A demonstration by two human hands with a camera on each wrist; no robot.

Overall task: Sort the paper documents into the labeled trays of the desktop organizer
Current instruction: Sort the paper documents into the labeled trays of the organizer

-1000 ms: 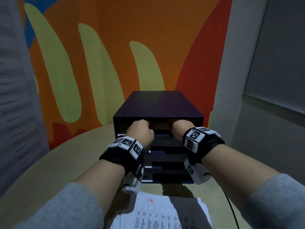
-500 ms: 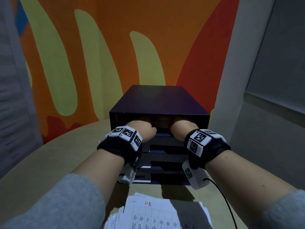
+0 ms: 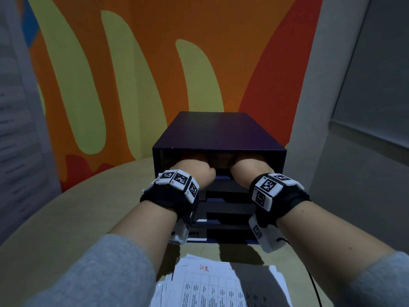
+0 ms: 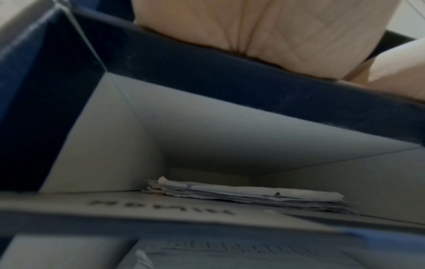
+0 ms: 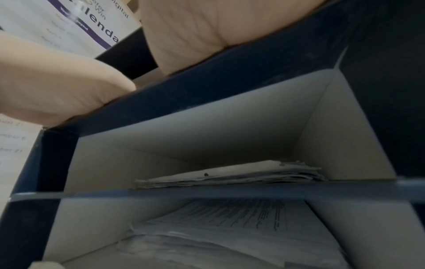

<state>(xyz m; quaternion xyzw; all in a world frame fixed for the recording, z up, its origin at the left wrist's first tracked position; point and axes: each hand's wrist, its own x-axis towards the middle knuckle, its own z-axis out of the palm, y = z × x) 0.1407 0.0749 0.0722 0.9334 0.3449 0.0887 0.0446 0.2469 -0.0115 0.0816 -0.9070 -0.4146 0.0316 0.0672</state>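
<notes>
Both hands, left hand (image 3: pixel 194 173) and right hand (image 3: pixel 247 171), reach inside the organizer's (image 3: pixel 219 134) top tray; grip unseen. The sheet there may crumple if pushed hard against the back wall.

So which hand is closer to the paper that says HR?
Left, slightly. The left hand is above the HR paper, which lies on the table; the right hand is further right. Both are in the organizer's top slot.

Dim head view, edges bowed, both wrist views soft, blurred
</notes>
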